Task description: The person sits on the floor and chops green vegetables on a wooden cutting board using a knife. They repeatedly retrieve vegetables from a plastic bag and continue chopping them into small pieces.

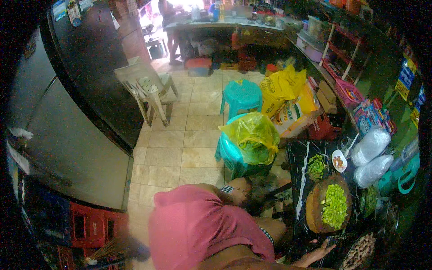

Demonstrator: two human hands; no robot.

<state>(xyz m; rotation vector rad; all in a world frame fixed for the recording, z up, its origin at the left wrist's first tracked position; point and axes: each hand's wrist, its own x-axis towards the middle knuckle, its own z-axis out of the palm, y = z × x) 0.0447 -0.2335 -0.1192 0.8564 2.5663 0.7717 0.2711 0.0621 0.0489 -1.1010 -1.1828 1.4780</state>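
Observation:
My right hand [316, 253] lies low at the right, fingers extended over the near end of a black marble-patterned tabletop [297, 155]. I make out nothing held in it. Just beyond it, a thick round wooden chopping board [314, 209] bears a heap of chopped green vegetable [334, 206]. A dish of brown chopped pieces [359, 252] sits beside the hand, partly in shadow. Farther along are cut greens [316, 166] and a small white dish [339, 161] with orange-red bits. My left hand is out of view.
Two wrapped silvery rolls [371, 145] and a teal pitcher [406, 179] stand along the wall. A yellow plastic bag [253, 135] of greens rests on teal stools [229, 148]. White chairs [148, 87], a refrigerator [81, 135], red crates [94, 224] and another person [170, 33] are around.

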